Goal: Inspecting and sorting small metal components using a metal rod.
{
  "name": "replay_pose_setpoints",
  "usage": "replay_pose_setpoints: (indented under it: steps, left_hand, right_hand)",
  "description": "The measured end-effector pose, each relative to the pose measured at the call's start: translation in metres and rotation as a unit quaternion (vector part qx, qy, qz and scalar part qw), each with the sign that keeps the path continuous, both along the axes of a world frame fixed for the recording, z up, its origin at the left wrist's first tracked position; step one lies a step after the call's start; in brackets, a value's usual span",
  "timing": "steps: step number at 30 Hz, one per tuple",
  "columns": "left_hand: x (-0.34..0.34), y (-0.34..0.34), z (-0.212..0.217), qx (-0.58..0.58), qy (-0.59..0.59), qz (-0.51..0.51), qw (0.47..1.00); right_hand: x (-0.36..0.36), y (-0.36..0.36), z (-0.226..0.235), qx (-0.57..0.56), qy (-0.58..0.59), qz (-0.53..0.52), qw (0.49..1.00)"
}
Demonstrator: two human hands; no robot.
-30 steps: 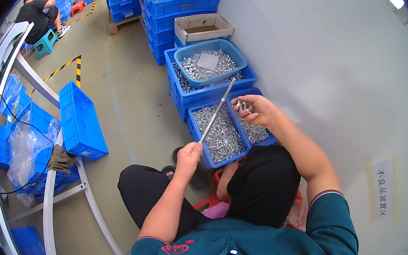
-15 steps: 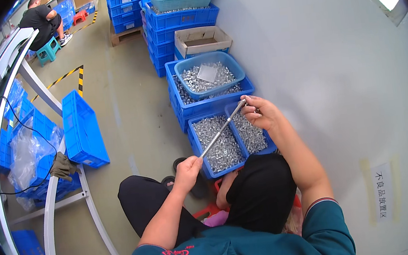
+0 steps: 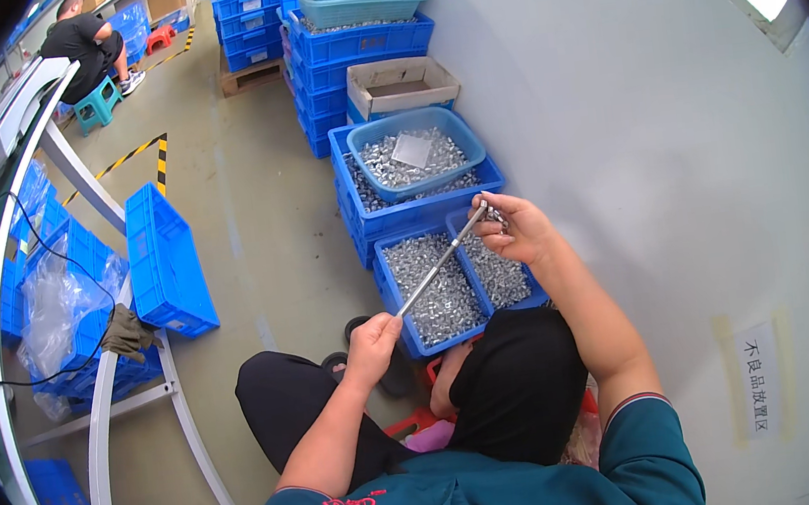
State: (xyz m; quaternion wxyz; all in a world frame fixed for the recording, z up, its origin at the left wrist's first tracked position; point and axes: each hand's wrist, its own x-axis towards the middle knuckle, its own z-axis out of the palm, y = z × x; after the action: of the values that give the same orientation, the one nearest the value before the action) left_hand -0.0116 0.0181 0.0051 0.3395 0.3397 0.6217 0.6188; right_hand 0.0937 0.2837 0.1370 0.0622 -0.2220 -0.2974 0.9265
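A thin silver metal rod slants up and to the right between my hands. My left hand is closed in a fist around its lower end. At the upper tip the fingers of my right hand are pinched together, with a few small shiny metal parts tucked in them. Whether those fingers grip the rod itself or only a part at its tip is too small to tell. Below the rod stands a blue bin of small silver metal parts; a second blue bin of like parts adjoins it on the right.
Beyond the bins, a light-blue basket of parts rests on a blue crate. Further back are an open carton and stacked crates. A white wall borders the right, a metal frame the left. Someone sits on a stool.
My right fingers have shifted slightly at the rod's upper tip, and more of the small metal parts shows in them. The left hand keeps its hold on the rod.
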Motion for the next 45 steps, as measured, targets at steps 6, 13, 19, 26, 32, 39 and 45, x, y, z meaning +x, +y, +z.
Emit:
replay_pose_setpoints:
  steps: [6, 13, 19, 26, 32, 39, 45]
  left_hand:
    - [0.002, 0.001, -0.004, 0.017, 0.007, 0.022, 1.0]
    - [-0.001, 0.006, 0.005, 0.017, -0.068, 0.006, 0.998]
    - [-0.002, 0.013, 0.007, 0.01, -0.187, -0.024, 0.982]
    - [-0.003, 0.011, 0.003, 0.009, -0.108, 0.002, 0.994]
    - [-0.003, 0.004, -0.002, -0.014, -0.011, 0.014, 1.0]
    - [0.0, 0.001, 0.0, 0.005, 0.01, 0.015, 1.0]
    - [-0.003, 0.0, -0.001, -0.006, 0.024, 0.019, 1.0]
  right_hand:
    - [-0.002, -0.005, 0.009, 0.019, -0.009, 0.017, 1.0]
    - [-0.011, -0.03, 0.016, 0.28, -0.073, -0.02, 0.957]
    - [-0.016, -0.045, 0.004, 0.356, -0.174, 0.173, 0.902]
    - [0.002, -0.01, 0.005, 0.133, -0.082, 0.0, 0.988]
    - [0.004, -0.006, 0.014, 0.098, -0.019, -0.05, 0.994]
    - [0.006, -0.003, 0.011, 0.125, -0.019, -0.045, 0.991]
    - [0.005, -0.008, 0.019, 0.276, -0.084, -0.028, 0.957]
